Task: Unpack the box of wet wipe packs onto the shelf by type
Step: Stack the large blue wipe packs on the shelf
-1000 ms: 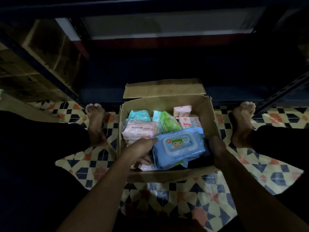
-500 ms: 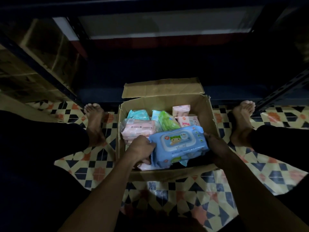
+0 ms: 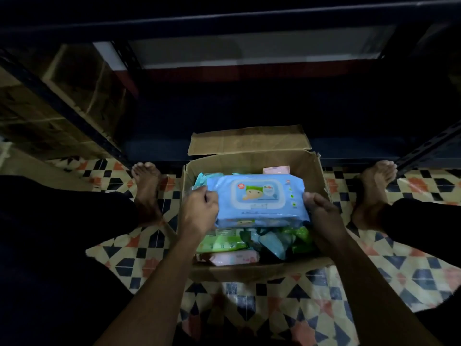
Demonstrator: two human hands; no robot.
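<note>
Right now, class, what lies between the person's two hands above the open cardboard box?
In the head view, the blue wipes pack spans the gap, held by the left hand and right hand.

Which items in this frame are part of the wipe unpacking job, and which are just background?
Job:
blue wipe pack, held by left hand and right hand
cardboard box
green packs
pink pack
dark shelf

Background:
patterned floor tiles
side boxes
</note>
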